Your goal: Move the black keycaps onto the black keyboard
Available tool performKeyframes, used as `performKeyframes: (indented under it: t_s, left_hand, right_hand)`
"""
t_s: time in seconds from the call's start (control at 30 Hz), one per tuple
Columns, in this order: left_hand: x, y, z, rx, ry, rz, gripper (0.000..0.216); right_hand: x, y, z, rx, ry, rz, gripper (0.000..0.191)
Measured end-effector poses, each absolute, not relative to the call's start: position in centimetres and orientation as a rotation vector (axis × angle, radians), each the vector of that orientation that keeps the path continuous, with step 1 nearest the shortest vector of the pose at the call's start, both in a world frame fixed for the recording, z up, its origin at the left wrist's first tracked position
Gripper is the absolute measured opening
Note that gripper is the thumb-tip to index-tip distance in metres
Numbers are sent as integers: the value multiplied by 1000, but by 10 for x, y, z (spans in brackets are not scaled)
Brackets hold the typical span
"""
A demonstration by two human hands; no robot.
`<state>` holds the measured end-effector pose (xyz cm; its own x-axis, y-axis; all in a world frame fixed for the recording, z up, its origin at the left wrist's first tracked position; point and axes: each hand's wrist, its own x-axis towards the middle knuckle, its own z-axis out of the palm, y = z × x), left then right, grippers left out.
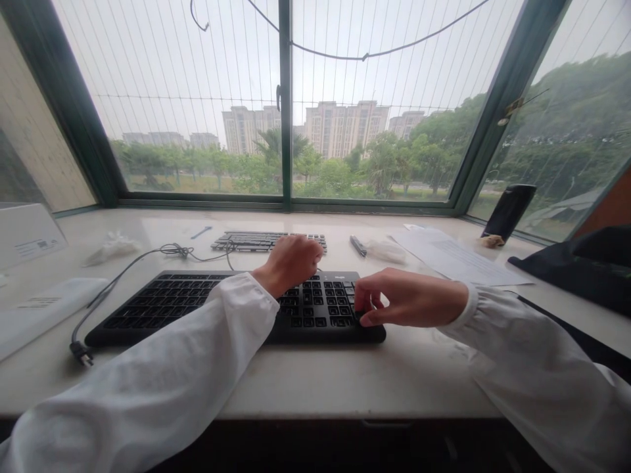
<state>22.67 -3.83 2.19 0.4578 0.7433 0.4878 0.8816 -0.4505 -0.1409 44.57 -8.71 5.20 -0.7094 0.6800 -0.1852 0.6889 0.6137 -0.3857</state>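
A black keyboard (323,336) lies across the sill, its visible key positions showing bare sockets without caps. Behind it, a set of loose keycaps (251,240) is laid out in rows. My left hand (290,259) reaches over the keyboard to the right end of those rows; it is closed, and its fingertips are hidden behind the hand. At the lower right corner of the number pad, my right hand (394,297) pinches a small dark keycap (358,316) between thumb and fingers, against the keyboard.
A cable with a USB plug (81,353) curls left of the keyboard. A blue stick (201,232), a plastic bag (114,247) and a white box (44,309) lie leftward. Toward the right are a dark pen-like tool (358,246), paper sheets (458,259) and a black upright object (509,211).
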Motion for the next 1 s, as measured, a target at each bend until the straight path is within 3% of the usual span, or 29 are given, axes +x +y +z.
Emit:
performKeyframes:
  t_s: [1.0]
  left_hand:
    - [227,-37,22,-2367,-1357,-527,23]
  right_hand:
    - [447,-84,54,1201,2804,-705,33]
